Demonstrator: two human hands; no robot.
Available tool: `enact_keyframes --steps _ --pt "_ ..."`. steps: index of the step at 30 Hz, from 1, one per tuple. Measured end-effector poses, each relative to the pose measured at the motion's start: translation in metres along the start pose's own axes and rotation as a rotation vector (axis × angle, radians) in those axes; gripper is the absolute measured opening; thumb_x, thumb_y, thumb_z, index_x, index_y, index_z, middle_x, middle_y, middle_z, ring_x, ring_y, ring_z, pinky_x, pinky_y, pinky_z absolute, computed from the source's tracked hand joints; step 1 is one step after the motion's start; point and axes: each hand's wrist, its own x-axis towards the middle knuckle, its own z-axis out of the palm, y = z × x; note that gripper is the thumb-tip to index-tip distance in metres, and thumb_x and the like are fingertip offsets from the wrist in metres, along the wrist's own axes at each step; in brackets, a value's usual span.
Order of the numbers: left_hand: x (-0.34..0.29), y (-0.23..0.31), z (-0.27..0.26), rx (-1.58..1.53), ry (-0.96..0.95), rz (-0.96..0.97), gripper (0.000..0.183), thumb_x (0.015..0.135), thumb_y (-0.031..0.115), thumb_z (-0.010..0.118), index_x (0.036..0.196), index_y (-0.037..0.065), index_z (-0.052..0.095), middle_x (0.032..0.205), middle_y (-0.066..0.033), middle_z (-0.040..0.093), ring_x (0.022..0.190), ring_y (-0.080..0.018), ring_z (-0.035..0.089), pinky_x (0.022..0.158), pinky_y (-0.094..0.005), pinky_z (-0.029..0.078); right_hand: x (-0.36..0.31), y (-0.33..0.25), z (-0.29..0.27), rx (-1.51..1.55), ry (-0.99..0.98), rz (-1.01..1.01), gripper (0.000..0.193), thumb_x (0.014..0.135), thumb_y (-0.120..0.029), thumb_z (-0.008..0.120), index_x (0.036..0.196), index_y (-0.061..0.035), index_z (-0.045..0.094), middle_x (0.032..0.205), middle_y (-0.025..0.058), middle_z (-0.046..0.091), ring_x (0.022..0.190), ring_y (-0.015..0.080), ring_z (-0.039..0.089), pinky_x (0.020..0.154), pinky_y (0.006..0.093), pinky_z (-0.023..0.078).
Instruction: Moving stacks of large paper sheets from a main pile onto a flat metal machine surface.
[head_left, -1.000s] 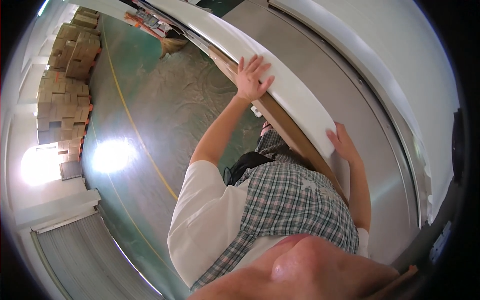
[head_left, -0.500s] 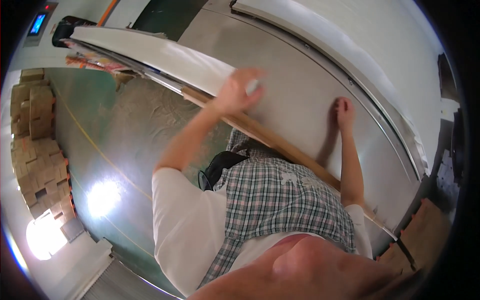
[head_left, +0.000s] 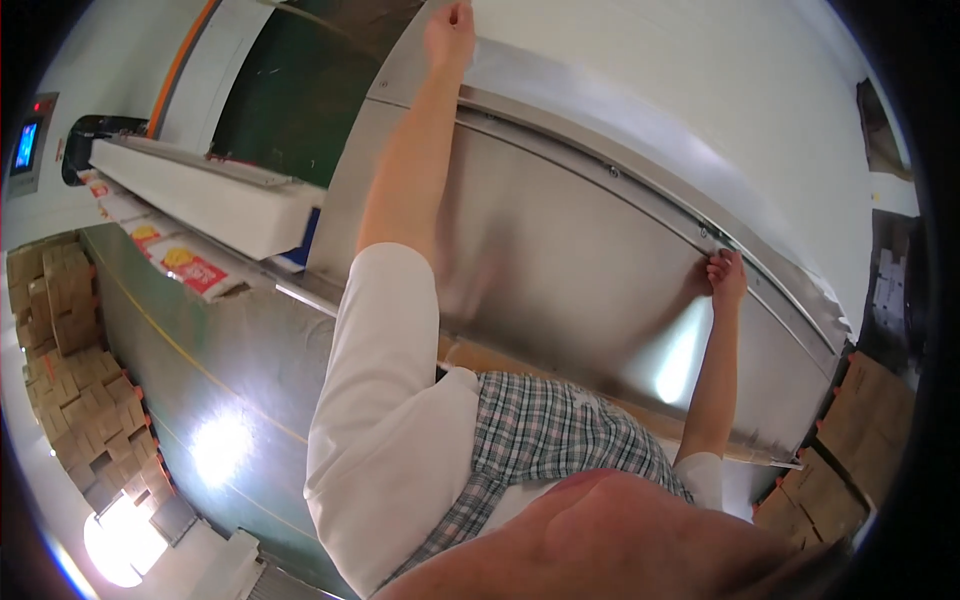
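My left hand (head_left: 449,38) is raised to the top of the view, closed, in front of a broad white surface (head_left: 620,70). Whatever its fingers may grip is too small to make out. On the right, my right hand (head_left: 727,275) has its fingers curled together beside the dark rail (head_left: 614,172) along the far edge of a metal tabletop (head_left: 560,230). Anything in that hand is hidden too. Both forearms reach across the tabletop, and their blurred reflections show in it.
At left stands a long white housing (head_left: 200,190) with red-and-white printed packaging (head_left: 185,262) below it. A small lit screen (head_left: 26,145) is on the wall. Stacked cardboard (head_left: 85,410) lines the far left; brown cartons (head_left: 870,410) stand at right.
My left hand has moved from above the near part of the tabletop up to the far white surface. My right hand has shifted right to the rail. The view has turned.
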Motion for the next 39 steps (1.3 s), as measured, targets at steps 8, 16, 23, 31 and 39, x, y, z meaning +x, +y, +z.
enact_keyframes --steps 8,16,23,31,39 --pt "0.026 -0.007 0.034 -0.346 -0.024 -0.147 0.043 0.086 0.032 0.046 0.106 -0.005 0.052 0.09 -0.0093 0.06 0.084 -0.0223 0.055 0.075 -0.032 0.043 0.032 -0.013 0.002 -0.089 0.025 0.043 0.039 0.088 -0.039 0.047 0.089 -0.0006 0.053 0.066 0.0066 0.058 0.051 0.0113 0.054 0.043 0.0204 0.043" --pt "0.037 -0.047 0.02 -0.597 -0.2 -0.188 0.019 0.079 0.02 0.051 0.081 0.003 0.059 0.079 -0.0037 0.059 0.074 -0.014 0.052 0.067 -0.0273 0.04 0.019 -0.007 0.006 -0.068 0.019 0.008 0.033 0.089 -0.034 0.048 0.09 -0.002 0.052 0.066 0.0054 0.057 0.056 0.0119 0.056 0.046 0.0205 0.044" --pt "0.027 -0.02 0.001 -0.17 -0.319 -0.064 0.036 0.078 0.038 0.057 0.093 0.005 0.062 0.086 -0.0104 0.063 0.081 -0.026 0.059 0.071 -0.033 0.045 0.01 -0.003 0.002 -0.118 0.015 -0.005 0.029 0.089 -0.033 0.048 0.089 -0.0044 0.053 0.068 0.0052 0.058 0.057 0.013 0.057 0.048 0.0219 0.046" --pt "0.019 0.081 0.085 0.62 -1.035 0.452 0.081 0.063 0.071 0.051 0.112 0.006 0.054 0.114 -0.0156 0.054 0.108 -0.0299 0.049 0.091 -0.0355 0.038 0.002 -0.011 0.021 -0.393 -0.124 -0.037 0.027 0.089 -0.029 0.049 0.092 -0.0027 0.054 0.07 0.0056 0.058 0.057 0.012 0.056 0.051 0.0229 0.046" --pt "-0.054 0.118 0.096 0.927 -1.024 0.662 0.1 0.049 0.058 0.071 0.128 0.008 0.035 0.128 -0.0121 0.042 0.121 -0.0283 0.035 0.094 -0.06 0.022 0.005 -0.088 0.1 -0.752 -0.319 -0.716 0.023 0.086 -0.022 0.052 0.095 -0.0005 0.057 0.08 0.0077 0.062 0.075 0.0173 0.06 0.066 0.0271 0.047"
